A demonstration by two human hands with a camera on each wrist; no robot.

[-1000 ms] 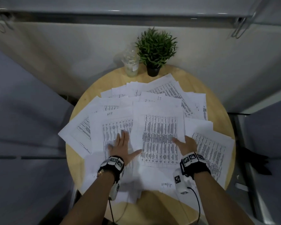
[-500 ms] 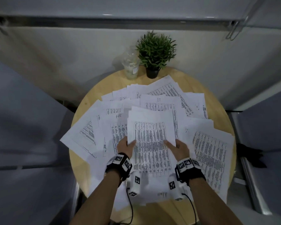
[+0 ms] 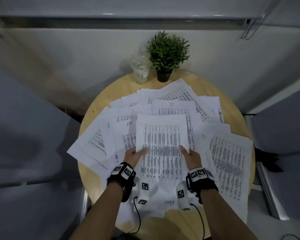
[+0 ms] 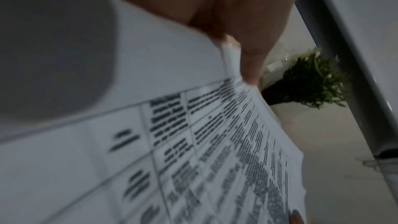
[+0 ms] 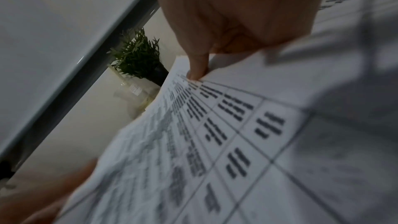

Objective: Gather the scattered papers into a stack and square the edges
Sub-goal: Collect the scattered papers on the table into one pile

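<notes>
Moved: both our hands have come in from flat on the spread to the two long edges of one printed sheet, which now sits lifted off the pile near the middle of the tabletop (image 3: 100,99).
Left grip: our left hand (image 3: 133,155) pinches the sheet's (image 3: 162,144) left edge, thumb on top, the other fingers hidden under the paper.
Right grip: our right hand (image 3: 191,157) pinches the right edge the same way; the right wrist view shows a fingertip (image 5: 197,71) on the print.
Papers: the scattered papers (image 3: 230,163) fan out from the near edge towards the far edge, overlapping and skewed, some hanging over the left and right rims.
Far edge: a potted plant (image 3: 168,52) and a plastic cup (image 3: 140,68) stand just beside the farthest sheets.
Meaning: we judge gathering has only started; this sheet looks like the stack's first, nothing squared yet.
</notes>
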